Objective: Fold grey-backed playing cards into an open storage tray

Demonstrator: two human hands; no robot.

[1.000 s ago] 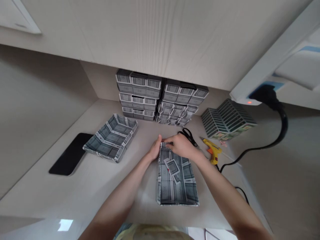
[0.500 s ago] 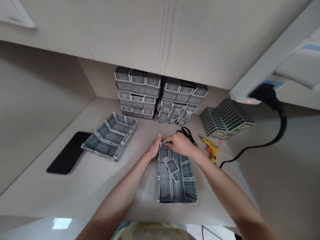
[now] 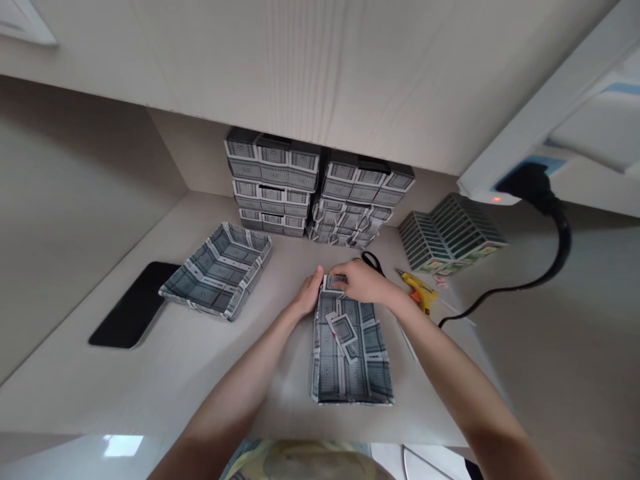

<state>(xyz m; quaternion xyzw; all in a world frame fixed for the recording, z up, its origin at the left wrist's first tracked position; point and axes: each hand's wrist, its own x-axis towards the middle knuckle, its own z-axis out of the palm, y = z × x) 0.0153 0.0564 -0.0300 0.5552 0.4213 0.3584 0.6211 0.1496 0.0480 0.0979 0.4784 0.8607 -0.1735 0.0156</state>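
Note:
A long open tray made of grey-patterned playing cards (image 3: pixel 330 380) lies lengthwise in front of me. My left hand (image 3: pixel 309 293) holds its far left corner, thumb up, with the other fingers partly hidden behind the wall. At the tray's far end, my right hand (image 3: pixel 364 281) pinches a playing card (image 3: pixel 334 281) against the end wall; its fingertips are partly covered. Loose cards (image 3: pixel 344 333), at least two, overlap at a slant on the tray's floor. Beyond my right hand are black-handled scissors (image 3: pixel 373 263), partly hidden by it.
Another card tray (image 3: pixel 220 270) stands on the left beside a black phone (image 3: pixel 133 307). Stacked card boxes (image 3: pixel 273 173) line the back under a low shelf. To the right are a yellow glue gun (image 3: pixel 421 291), striped card stacks (image 3: pixel 450 233) and a black power cord (image 3: pixel 563 247).
My right hand has shifted slightly up and right, and the card at the tray's far end now shows more. The left hand keeps its hold at the corner. The view has moved slightly.

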